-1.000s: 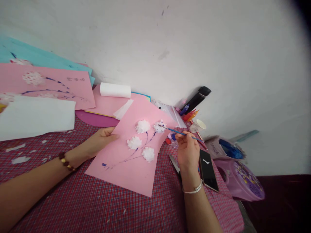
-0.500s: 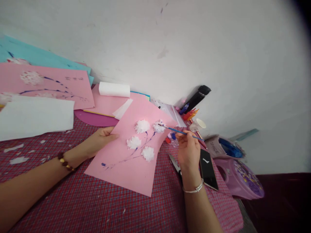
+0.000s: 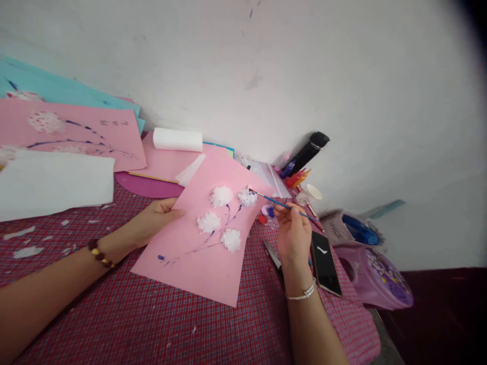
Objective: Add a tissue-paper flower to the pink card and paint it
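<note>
My left hand (image 3: 158,220) grips the left edge of a pink sheet of paper (image 3: 213,271), thumb on top, holding it tilted up off the table. Several white fluffy paper flowers (image 3: 221,196) are stuck on it, joined by painted dark purple stems. My right hand (image 3: 294,230) is closed around a thin blue paintbrush (image 3: 276,202). The brush's dark tip is at the upper right flower (image 3: 247,196), which carries small dark dots. Just beyond my right fingers lies a palette (image 3: 271,218) with red and blue paint.
Scissors (image 3: 272,253) and a black phone (image 3: 326,263) lie beside my right wrist. Paint bottles (image 3: 297,178), a paper cup (image 3: 314,192) and a black cylinder (image 3: 312,149) stand by the wall. A white roll (image 3: 177,140), other pink artwork (image 3: 125,147) and white paper (image 3: 64,182) are on the left.
The brush tip has shifted slightly up on the upper right flower. My left hand keeps its hold on the pink paper, and the whole view has moved a little.
</note>
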Demonstrator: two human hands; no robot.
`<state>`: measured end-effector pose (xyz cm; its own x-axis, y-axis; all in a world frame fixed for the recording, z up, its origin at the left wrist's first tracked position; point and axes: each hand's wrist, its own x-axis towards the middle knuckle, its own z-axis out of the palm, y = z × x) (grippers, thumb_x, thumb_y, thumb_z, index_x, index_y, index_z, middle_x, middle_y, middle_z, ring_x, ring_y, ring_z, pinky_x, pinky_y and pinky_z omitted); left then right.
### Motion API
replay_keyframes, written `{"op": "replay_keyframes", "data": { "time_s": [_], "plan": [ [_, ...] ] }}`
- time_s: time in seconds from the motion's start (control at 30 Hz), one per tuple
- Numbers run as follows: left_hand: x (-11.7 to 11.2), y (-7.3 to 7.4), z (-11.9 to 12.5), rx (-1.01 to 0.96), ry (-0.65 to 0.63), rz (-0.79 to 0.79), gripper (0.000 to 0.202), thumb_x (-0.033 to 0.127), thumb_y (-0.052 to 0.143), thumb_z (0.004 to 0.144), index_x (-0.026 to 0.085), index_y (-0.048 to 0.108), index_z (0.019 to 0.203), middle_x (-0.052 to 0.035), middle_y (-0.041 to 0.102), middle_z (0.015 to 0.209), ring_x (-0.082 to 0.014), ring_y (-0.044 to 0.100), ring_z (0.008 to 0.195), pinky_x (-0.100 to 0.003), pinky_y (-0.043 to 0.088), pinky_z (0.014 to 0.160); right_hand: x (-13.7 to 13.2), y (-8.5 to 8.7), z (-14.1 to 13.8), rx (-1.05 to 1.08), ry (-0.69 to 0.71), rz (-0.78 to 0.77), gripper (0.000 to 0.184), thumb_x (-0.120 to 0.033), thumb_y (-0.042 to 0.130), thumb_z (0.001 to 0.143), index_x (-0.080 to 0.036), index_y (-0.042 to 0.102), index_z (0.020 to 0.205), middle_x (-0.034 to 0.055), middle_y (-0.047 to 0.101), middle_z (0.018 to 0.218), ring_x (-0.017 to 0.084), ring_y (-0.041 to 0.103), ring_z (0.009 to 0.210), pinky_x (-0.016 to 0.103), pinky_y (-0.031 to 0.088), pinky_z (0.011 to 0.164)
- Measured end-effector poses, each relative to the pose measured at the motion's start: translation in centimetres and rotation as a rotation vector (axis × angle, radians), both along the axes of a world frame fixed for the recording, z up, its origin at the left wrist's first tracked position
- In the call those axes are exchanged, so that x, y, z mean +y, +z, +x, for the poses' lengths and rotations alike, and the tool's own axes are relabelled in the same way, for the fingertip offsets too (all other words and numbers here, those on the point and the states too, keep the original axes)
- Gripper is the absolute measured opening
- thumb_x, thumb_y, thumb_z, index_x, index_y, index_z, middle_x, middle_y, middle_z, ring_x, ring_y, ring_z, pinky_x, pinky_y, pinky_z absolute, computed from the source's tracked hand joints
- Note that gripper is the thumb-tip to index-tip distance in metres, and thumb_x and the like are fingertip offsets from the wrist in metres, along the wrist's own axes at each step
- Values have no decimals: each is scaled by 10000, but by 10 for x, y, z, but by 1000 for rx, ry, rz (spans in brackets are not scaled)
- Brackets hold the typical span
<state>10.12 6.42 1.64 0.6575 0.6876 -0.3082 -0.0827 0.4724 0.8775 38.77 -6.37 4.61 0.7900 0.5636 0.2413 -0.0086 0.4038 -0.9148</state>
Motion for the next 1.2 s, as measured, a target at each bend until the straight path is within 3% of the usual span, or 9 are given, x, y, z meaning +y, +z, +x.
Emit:
{"op": "replay_keyframes", "data": {
  "time_s": [0.2,0.47,0.63,0.8,1.0,1.2],
  "plan": [
    [-1,5,1,0,4,-4,326,331,813,739,150,713,991,-41,774,828,-166,703,644,-260,570,608,-3,2,0,-15,31,4,133,-307,612,879,-203,683,836,11,720,706,160,676,677,336,560,763],
    [0,5,-1,38,10,-23,450,324,793,757,174,688,1169,-47,781,862,-188,715,681,-279,569,633,-4,-2,15,78,-38,-11,132,-290,608,872,-183,683,855,21,736,736,147,686,654,299,569,703],
    [1,7,-1,55,46,-52,385,315,815,729,161,711,1066,-41,779,833,-185,709,650,-281,568,623,-6,-3,19,124,-64,31,155,-328,657,849,-173,660,843,1,728,698,113,675,636,248,557,685],
    [2,7,-2,8,34,-77,330,283,788,765,166,705,1063,-49,782,858,-200,720,682,-321,591,659,-3,-2,10,134,-4,24,158,-314,637,857,-166,675,896,24,756,779,115,688,661,257,557,697],
    [4,7,-2,18,57,-108,362,284,789,753,172,703,1087,-72,783,910,-207,726,697,-327,598,666,-5,1,12,123,-35,42,125,-284,614,859,-179,668,822,-10,724,682,126,680,637,278,557,698],
    [4,5,-2,66,52,-48,378,300,776,747,183,719,1102,-106,779,934,-209,730,687,-319,599,645,-2,1,1,66,70,21,143,-318,626,860,-194,677,910,19,760,822,131,684,674,302,544,741]
  ]
}}
